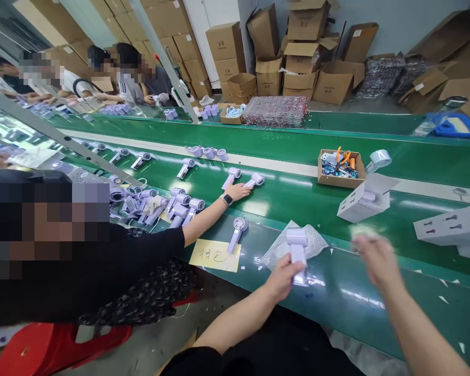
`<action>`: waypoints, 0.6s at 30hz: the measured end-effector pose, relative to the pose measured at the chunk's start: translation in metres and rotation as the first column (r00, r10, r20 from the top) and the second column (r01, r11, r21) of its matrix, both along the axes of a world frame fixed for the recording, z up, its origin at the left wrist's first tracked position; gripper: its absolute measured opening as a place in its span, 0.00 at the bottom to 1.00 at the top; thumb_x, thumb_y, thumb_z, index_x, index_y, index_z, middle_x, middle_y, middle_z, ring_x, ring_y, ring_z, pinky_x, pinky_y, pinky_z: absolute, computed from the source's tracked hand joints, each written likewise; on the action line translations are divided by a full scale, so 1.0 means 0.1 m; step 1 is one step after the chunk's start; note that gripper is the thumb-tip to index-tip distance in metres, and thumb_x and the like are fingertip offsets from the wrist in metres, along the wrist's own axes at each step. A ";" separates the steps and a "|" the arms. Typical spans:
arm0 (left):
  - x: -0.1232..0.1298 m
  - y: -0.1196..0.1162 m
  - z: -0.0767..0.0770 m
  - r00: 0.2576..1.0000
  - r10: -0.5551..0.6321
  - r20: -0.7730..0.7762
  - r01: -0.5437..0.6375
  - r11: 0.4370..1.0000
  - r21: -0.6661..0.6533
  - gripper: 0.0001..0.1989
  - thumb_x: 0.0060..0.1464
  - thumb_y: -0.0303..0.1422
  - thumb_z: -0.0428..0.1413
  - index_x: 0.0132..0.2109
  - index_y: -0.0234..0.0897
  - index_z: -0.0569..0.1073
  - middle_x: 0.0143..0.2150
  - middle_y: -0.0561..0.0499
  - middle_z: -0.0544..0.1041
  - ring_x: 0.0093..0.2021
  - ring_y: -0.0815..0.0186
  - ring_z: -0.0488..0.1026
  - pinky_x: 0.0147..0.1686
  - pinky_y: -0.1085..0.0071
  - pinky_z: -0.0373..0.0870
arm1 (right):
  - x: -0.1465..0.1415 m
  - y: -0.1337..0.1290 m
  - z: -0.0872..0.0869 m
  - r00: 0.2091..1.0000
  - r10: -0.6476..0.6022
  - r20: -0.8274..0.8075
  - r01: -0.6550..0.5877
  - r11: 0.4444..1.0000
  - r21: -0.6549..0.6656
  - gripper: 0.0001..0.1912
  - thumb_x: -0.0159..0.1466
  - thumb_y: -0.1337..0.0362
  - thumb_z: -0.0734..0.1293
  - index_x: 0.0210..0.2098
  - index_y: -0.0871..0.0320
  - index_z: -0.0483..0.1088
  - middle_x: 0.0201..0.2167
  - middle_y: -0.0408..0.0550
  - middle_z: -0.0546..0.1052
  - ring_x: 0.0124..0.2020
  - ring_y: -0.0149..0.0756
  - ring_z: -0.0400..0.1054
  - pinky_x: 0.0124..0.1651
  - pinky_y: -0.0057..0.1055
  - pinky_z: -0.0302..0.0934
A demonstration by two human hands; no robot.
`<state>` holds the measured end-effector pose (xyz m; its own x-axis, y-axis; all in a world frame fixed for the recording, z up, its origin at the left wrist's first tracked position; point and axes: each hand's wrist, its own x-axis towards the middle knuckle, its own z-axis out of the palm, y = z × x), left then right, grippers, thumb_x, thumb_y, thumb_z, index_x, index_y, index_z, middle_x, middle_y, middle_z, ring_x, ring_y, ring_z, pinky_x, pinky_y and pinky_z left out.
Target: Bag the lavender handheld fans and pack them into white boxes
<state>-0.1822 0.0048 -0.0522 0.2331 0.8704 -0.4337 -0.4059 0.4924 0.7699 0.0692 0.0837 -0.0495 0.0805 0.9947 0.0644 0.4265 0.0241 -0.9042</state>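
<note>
My left hand (282, 278) grips a lavender handheld fan (297, 253) by its handle, the round head pointing away from me. Beneath the fan's head lies a clear plastic bubble bag (316, 241) on the green bench edge. To the right, my right hand (378, 261) is raised over the bench, smeared by motion. Its fingers are closed around a small whitish thing (366, 233), too blurred to name. Left of the bag, another lavender fan (237, 235) rests with its handle on a yellow card (215, 255) bearing handwriting.
A co-worker's hand (238, 192) reaches to fans on the green belt (282, 201) from the left. Beyond stand a box of tools and parts (341, 180), an open white carton (362, 201) and more white cartons (450, 230). Fans pile up at left (141, 203).
</note>
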 end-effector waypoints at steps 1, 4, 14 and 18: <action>0.09 -0.03 0.02 0.993 -0.109 -0.045 0.112 0.992 0.055 0.25 0.46 0.43 0.60 0.48 0.33 0.69 0.35 0.48 0.74 0.31 0.69 0.69 0.33 0.72 0.66 | -0.25 -0.23 -0.01 0.956 0.037 -0.290 -0.105 0.970 -0.221 0.21 0.62 0.47 0.58 0.44 0.55 0.66 0.36 0.56 0.76 0.34 0.50 0.73 0.33 0.47 0.68; 0.05 -0.04 0.04 0.798 -0.416 -0.436 0.546 0.807 0.228 0.21 0.53 0.41 0.56 0.52 0.37 0.69 0.36 0.49 0.74 0.34 0.66 0.70 0.38 0.68 0.68 | -0.76 -0.68 0.00 0.703 -0.254 -0.664 -0.201 0.825 -0.528 0.20 0.54 0.51 0.70 0.40 0.56 0.69 0.31 0.50 0.78 0.34 0.46 0.74 0.35 0.41 0.70; -0.74 0.53 -0.40 0.253 -0.014 -0.967 0.726 0.664 0.180 0.12 0.54 0.26 0.52 0.43 0.39 0.76 0.44 0.45 0.74 0.52 0.57 0.64 0.52 0.58 0.63 | -0.50 -1.22 0.17 0.534 -0.531 -0.658 -0.249 0.645 -0.722 0.26 0.55 0.62 0.72 0.51 0.49 0.62 0.40 0.46 0.76 0.39 0.39 0.73 0.32 0.34 0.72; -0.25 0.45 -0.23 0.681 -0.049 -0.730 0.362 0.890 0.278 0.08 0.53 0.34 0.55 0.34 0.35 0.77 0.32 0.50 0.76 0.36 0.65 0.70 0.41 0.68 0.67 | -0.61 -1.45 0.29 0.482 -0.443 -0.756 -0.401 0.656 -0.640 0.30 0.54 0.64 0.73 0.53 0.46 0.59 0.38 0.43 0.75 0.36 0.38 0.73 0.30 0.34 0.71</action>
<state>-0.2074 0.0498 -0.0755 0.1981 0.9598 -0.1987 0.3916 0.1084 0.9137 0.0080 -0.0615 -0.0208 -0.3102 0.6558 -0.6883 -0.5084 -0.7262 -0.4628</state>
